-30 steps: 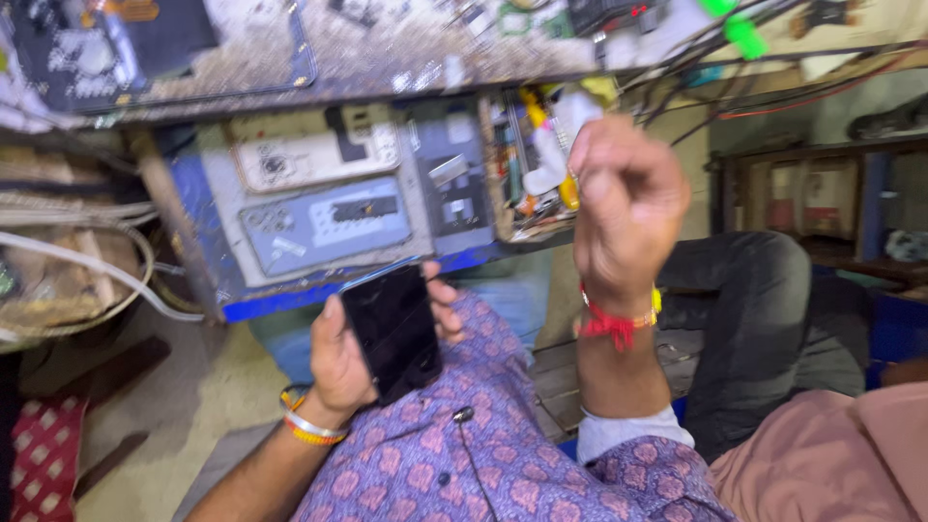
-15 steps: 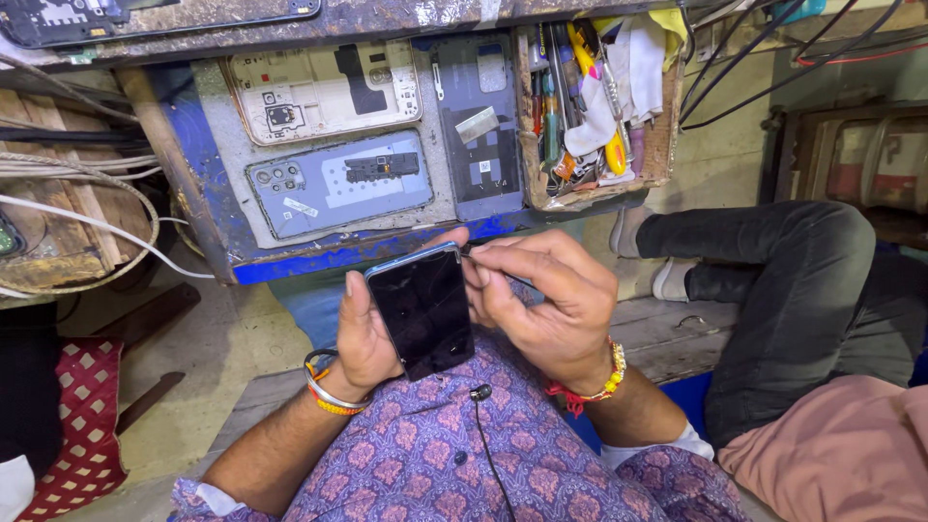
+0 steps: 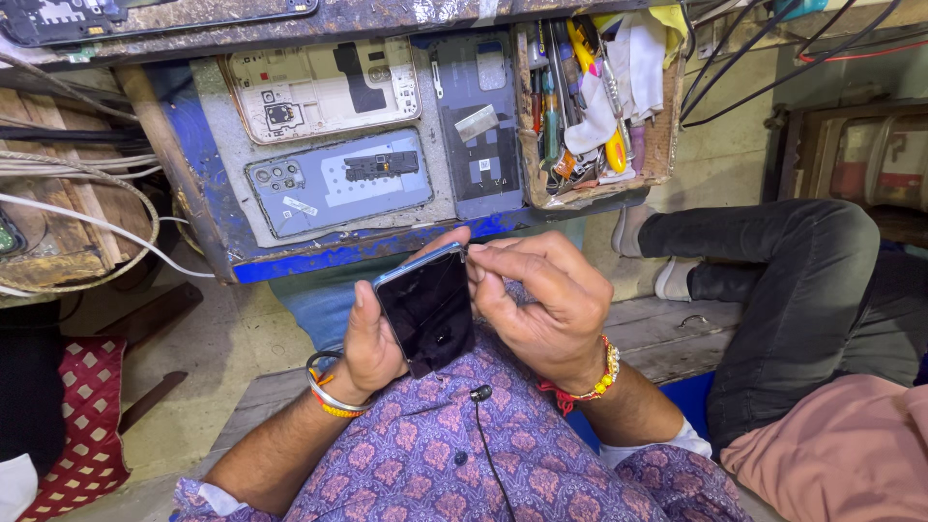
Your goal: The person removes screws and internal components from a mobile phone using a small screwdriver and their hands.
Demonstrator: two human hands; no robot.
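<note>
A dark smartphone (image 3: 427, 311) with a black screen and a pale blue edge sits upright in my left hand (image 3: 372, 338), thumb along its left side. My right hand (image 3: 546, 300) is curled against the phone's upper right edge, fingertips pinched at the top corner; whether they hold a small tool is too small to tell. Both wrists carry bangles and threads. My purple patterned shirt (image 3: 435, 454) fills the bottom of the head view.
An open blue drawer (image 3: 329, 256) holds several phone back covers (image 3: 338, 179). A wooden box (image 3: 599, 106) with screwdrivers and cloth sits to its right. White cables (image 3: 87, 227) hang left. Another person's legs in dark trousers (image 3: 793, 280) sit at right.
My right hand came down from the raised position to the phone's top right edge. The phone tipped more upright, and the view moved closer.
</note>
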